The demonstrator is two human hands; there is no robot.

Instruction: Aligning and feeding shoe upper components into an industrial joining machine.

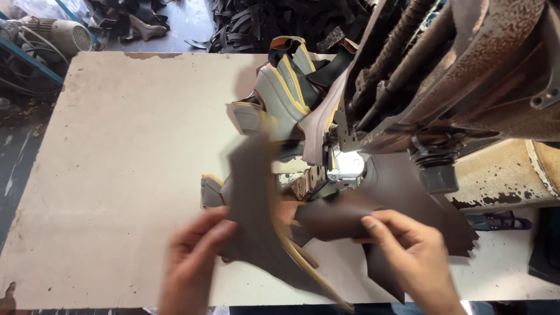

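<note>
nearest the camera: left hand (192, 262) pinching a dark brown leather shoe-upper piece (256, 204) along its left edge, thumb on top, fingers underneath. piece blurred from motion, tan-yellow trim strip (297, 256) running along its lower edge toward the table front. probably lifted clear of the board to bring it round to the needle area.

right hand (408, 256) closed on a second brown leather piece (338, 217), thumb and forefinger clamped over its edge, pressing it flat just in front of the presser foot (344, 169). held low and taut, likely to keep the seam line steady under the lit spot there.

both pieces over the near right part of the pale worktable (116, 175), overlapping between the hands.

middle distance: more brown leather spread under the sewing machine head (443, 76), rusted and worn, filling the upper right. needle itself hidden behind glare and the machine arm.

behind: stack of finished grey uppers with yellow edging (286, 81) leaning against the machine, kept within reach.

far: heap of black scraps (262, 23) on the floor beyond the table, motor-like unit (70, 36) at top left, both cut by the frame. wrists cut off at the bottom edge.
</note>
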